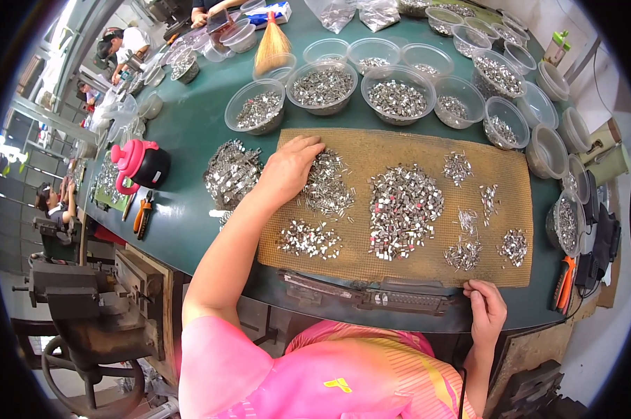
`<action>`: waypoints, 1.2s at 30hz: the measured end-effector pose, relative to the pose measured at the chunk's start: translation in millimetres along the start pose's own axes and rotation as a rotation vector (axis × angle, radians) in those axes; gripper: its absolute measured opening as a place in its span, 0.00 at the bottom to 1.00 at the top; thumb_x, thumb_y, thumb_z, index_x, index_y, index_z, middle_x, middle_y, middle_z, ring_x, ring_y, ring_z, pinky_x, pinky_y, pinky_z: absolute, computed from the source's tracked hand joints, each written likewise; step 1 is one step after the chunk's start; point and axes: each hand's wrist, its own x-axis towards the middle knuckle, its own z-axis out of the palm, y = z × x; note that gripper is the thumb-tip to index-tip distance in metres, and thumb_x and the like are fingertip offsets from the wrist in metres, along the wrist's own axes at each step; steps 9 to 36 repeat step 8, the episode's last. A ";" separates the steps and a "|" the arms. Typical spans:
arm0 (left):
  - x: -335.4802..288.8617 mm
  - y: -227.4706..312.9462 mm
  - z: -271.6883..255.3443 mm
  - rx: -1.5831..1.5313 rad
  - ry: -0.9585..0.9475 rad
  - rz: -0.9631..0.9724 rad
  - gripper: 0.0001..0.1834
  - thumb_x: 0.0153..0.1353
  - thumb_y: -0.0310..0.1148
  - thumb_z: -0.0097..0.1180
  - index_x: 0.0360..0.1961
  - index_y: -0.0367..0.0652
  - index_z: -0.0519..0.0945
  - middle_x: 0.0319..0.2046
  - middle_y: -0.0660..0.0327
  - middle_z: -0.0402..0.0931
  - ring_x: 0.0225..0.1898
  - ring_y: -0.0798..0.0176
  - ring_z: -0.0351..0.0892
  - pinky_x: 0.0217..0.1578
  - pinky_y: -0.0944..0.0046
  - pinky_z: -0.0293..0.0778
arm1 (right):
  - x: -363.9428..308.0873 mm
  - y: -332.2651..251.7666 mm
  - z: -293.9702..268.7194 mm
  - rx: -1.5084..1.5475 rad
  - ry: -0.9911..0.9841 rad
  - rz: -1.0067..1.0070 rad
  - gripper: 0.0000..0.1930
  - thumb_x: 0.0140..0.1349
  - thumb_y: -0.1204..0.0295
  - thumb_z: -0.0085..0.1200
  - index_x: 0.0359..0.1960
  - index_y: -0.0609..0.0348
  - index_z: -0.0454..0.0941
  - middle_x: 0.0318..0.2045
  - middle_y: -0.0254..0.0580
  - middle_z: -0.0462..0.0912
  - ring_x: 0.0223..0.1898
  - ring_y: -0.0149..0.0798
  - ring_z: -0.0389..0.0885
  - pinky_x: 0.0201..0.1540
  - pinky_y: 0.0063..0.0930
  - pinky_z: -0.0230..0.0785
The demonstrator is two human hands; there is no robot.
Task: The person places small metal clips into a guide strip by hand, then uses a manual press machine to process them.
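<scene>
My left hand (294, 167) lies palm down at the left of the brown textured mat (413, 143). Its fingers stretch over the upper edge of a pile of small silvery metal pieces (329, 185); the fingertips are partly hidden. My right hand (486, 307) is at the front edge of the table, with curled fingers and the thumb and forefinger close together. Whatever they may hold is too small to make out. Left of that hand, a long dark metal fixture (371, 297) with a row of slots runs along the mat's front edge.
More metal pieces lie in a large central heap (406, 209) and smaller heaps. Clear plastic bowls (399, 94) of parts line the back and right. A pink-and-black jug (141, 164), orange-handled pliers (142, 215) and a straw brush (272, 49) stand or lie around. Several people work farther off.
</scene>
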 end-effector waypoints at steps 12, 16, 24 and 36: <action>-27.2 29.5 -21.3 0.002 0.018 0.093 0.16 0.66 0.22 0.57 0.53 0.42 0.84 0.59 0.51 0.80 0.62 0.47 0.79 0.59 0.54 0.77 | -2.3 3.7 -2.5 0.009 0.020 0.014 0.10 0.67 0.85 0.53 0.47 0.70 0.83 0.42 0.49 0.86 0.42 0.38 0.86 0.47 0.28 0.78; -27.2 29.5 -21.3 0.002 0.018 0.093 0.16 0.66 0.22 0.57 0.53 0.42 0.84 0.59 0.51 0.80 0.62 0.47 0.79 0.59 0.54 0.77 | -2.3 3.7 -2.5 0.009 0.020 0.014 0.10 0.67 0.85 0.53 0.47 0.70 0.83 0.42 0.49 0.86 0.42 0.38 0.86 0.47 0.28 0.78; -27.2 29.5 -21.3 0.002 0.018 0.093 0.16 0.66 0.22 0.57 0.53 0.42 0.84 0.59 0.51 0.80 0.62 0.47 0.79 0.59 0.54 0.77 | -2.3 3.7 -2.5 0.009 0.020 0.014 0.10 0.67 0.85 0.53 0.47 0.70 0.83 0.42 0.49 0.86 0.42 0.38 0.86 0.47 0.28 0.78; -27.2 29.5 -21.3 0.002 0.018 0.093 0.16 0.66 0.22 0.57 0.53 0.42 0.84 0.59 0.51 0.80 0.62 0.47 0.79 0.59 0.54 0.77 | -2.3 3.7 -2.5 0.009 0.020 0.014 0.10 0.67 0.85 0.53 0.47 0.70 0.83 0.42 0.49 0.86 0.42 0.38 0.86 0.47 0.28 0.78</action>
